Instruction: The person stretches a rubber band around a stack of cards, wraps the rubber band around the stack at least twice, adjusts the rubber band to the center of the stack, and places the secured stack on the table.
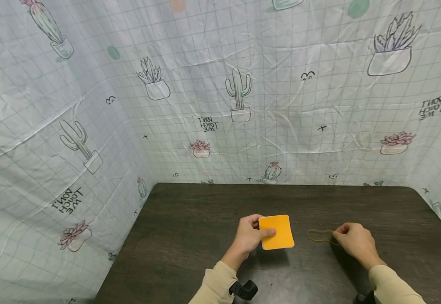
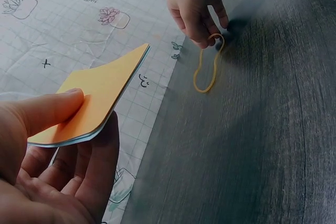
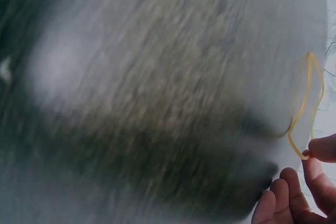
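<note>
A thin stack of square orange cards (image 1: pixel 279 232) with rounded corners is gripped by my left hand (image 1: pixel 247 236). The thumb lies across the top face and the fingers are underneath, as the left wrist view shows; pale bluish edges of the stack (image 2: pixel 79 139) are visible there. To the right, my right hand (image 1: pixel 357 242) pinches one end of a yellow rubber band (image 1: pixel 319 240) between thumb and index finger. The band (image 2: pixel 205 72) hangs as a long, slack loop toward the cards, apart from them. In the right wrist view the loop (image 3: pixel 302 108) extends from the fingertips.
Both hands are over a dark wood-grain table (image 1: pixel 190 219). A pale grid-patterned cloth (image 1: pixel 205 84) printed with potted cacti hangs behind the table and along its sides. A black wrist strap (image 1: pixel 244 290) sits at the left sleeve.
</note>
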